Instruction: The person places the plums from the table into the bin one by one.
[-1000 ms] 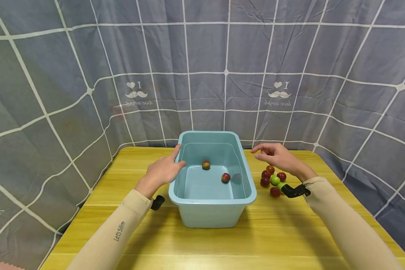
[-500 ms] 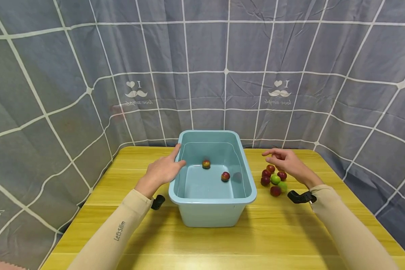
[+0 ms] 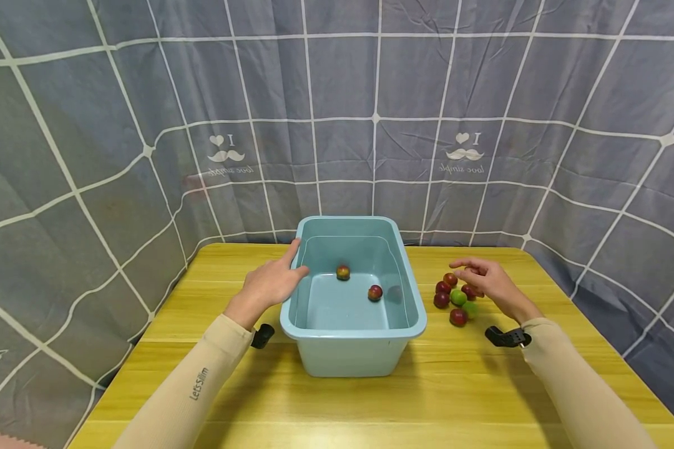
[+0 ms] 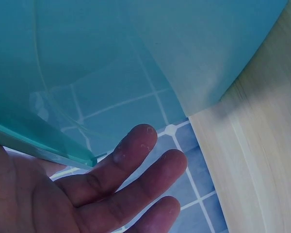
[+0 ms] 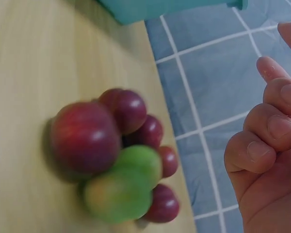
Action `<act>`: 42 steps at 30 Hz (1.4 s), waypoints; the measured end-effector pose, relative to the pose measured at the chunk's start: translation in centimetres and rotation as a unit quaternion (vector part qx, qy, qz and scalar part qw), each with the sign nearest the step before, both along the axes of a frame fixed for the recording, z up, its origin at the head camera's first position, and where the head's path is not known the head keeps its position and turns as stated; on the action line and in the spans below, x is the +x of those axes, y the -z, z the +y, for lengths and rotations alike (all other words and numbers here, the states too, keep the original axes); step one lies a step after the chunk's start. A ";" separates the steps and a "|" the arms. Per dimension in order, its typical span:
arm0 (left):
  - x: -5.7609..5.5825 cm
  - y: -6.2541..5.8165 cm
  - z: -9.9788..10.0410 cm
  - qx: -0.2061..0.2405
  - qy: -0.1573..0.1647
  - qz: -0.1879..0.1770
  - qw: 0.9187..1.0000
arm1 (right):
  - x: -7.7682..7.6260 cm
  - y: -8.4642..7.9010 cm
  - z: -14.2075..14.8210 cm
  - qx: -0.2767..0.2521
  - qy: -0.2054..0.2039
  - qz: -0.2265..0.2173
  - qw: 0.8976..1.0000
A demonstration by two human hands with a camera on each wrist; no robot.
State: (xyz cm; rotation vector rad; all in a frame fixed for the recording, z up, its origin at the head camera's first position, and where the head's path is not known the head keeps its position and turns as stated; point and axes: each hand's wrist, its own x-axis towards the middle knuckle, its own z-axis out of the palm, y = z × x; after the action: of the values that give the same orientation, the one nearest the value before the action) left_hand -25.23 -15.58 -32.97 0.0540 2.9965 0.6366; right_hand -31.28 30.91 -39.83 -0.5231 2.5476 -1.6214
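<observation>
A light blue plastic tub [image 3: 348,358] stands on the table with two reddish plums [image 3: 375,293] on its floor. My left hand [image 3: 269,287] holds the tub's left rim, thumb over the inner side; in the left wrist view the other fingers [image 4: 136,189] stretch loosely along the outside. To the tub's right lies a cluster of several dark red plums [image 3: 441,300] and two green ones [image 3: 458,297]. Over the back right of this cluster hovers my right hand [image 3: 491,284], its fingers loosely bent and holding nothing. It partly covers a red plum in the head view.
The wooden table [image 3: 337,411] carries the tub and the loose plums. Close behind its far edge hangs a grey curtain [image 3: 342,149] with white grid lines, which also runs along both sides. Black wrist straps [image 3: 507,337] sit on both wrists.
My right hand has moved right, away from the tub's right side, and lower over the plum cluster. My left hand, the tub and the plums have stayed put.
</observation>
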 end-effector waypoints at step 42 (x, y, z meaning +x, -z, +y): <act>-0.2 -0.1 0.0 -0.004 -0.003 0.003 1.000 | 1.4 7.7 5.0 0.001 0.057 -0.079 0.995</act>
State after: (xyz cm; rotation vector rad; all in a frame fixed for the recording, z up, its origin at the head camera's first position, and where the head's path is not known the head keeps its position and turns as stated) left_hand -25.39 -15.61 -32.83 0.0459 3.0058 0.6274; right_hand -29.83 35.87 -47.52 -0.2422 2.5046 -1.6231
